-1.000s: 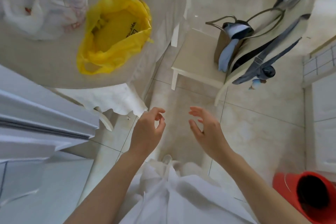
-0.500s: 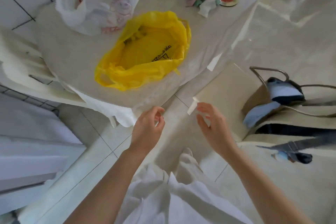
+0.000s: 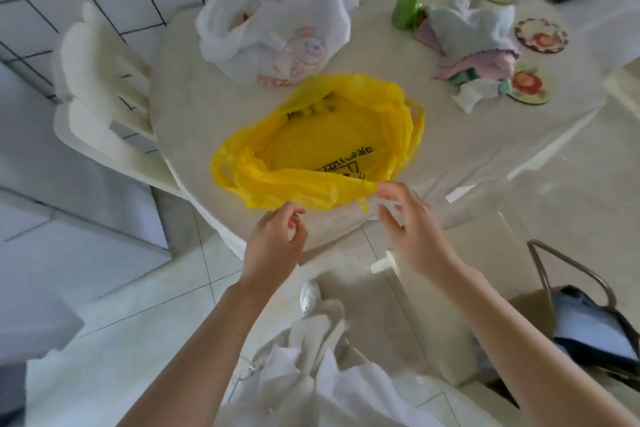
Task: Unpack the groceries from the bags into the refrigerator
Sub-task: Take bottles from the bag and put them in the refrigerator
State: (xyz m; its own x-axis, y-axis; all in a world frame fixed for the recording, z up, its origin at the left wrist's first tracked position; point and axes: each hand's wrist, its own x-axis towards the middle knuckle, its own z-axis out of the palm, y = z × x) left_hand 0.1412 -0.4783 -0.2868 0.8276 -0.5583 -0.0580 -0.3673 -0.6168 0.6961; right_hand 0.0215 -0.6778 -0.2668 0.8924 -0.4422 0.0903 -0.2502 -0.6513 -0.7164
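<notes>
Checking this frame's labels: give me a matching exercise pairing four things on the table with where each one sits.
Things:
1. yellow bag
2. white bag
3. green bottle
4. flowered coasters

Places:
A. far right of the table
B. far side, left of the bottle
C. near edge, by both hands
D. standing upright beside the crumpled cloths

Pairs: 1-C, 2-B, 3-D, 4-A
</notes>
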